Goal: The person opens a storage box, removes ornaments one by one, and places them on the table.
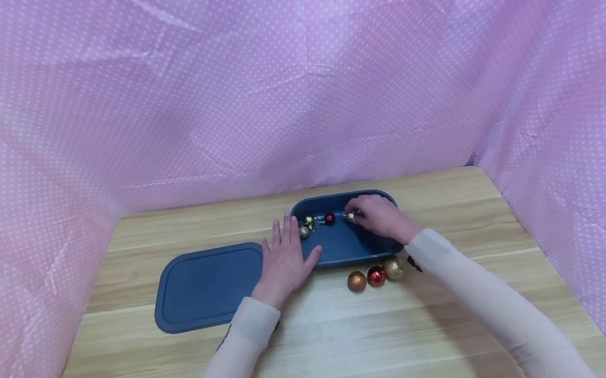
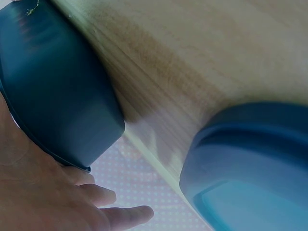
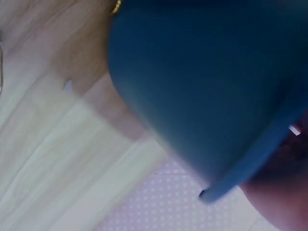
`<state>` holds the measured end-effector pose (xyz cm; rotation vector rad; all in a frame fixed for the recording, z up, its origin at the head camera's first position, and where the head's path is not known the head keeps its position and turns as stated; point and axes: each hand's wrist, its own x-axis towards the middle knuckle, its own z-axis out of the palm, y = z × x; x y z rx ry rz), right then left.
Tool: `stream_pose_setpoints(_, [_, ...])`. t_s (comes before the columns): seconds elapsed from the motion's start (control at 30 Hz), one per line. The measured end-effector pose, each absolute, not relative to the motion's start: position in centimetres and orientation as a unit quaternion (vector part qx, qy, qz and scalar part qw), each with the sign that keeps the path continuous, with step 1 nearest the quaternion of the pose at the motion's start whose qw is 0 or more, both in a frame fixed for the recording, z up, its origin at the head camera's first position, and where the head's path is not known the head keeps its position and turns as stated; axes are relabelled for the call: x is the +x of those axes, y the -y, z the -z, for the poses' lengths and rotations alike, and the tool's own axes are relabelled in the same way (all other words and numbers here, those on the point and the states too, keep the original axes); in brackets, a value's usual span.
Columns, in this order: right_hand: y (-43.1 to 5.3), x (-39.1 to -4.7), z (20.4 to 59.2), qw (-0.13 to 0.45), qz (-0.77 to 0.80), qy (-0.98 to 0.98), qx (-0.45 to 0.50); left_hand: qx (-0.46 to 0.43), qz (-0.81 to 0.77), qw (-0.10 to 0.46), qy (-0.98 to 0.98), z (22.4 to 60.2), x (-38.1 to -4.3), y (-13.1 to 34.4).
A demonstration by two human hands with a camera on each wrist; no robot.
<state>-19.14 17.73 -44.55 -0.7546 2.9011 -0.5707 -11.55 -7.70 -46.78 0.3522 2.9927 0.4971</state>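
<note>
A dark blue rectangular box [image 1: 338, 248] lies across the middle of the table. Over its left rim rests my left hand [image 1: 284, 260], fingers spread and straight; the left wrist view shows that hand [image 2: 43, 197] along the box's outer wall [image 2: 62, 91]. My right hand [image 1: 379, 214] reaches inside from the right, its fingertips pinching a small pale gold Christmas ball [image 1: 350, 215]. To the left of it in the box sit a small red ball [image 1: 329, 218] and two gold balls [image 1: 309, 220]. In the right wrist view the box wall [image 3: 192, 86] hides most of that hand.
The blue lid [image 1: 210, 287] lies flat left of the box, close to my left wrist. Along the box's front side stand a copper ball [image 1: 356, 281], a red ball [image 1: 376, 276] and a gold glitter ball [image 1: 394, 268]. Pink dotted cloth [image 1: 292, 90] hangs behind the table.
</note>
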Motion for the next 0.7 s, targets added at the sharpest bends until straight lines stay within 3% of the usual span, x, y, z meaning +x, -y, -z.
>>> stream_pose_setpoints(0.17, [-18.3, -18.9, 44.2, 0.013, 0.191, -0.945, -0.265, 0.114, -0.161, 0.044, -0.979, 46.9, -11.6, 7.7])
stream_pose_setpoints(0.7, [-19.5, -17.3, 42.8, -0.008, 0.256, -0.935, -0.244, 0.112, -0.154, 0.047, -0.981, 47.0, -11.6, 7.6])
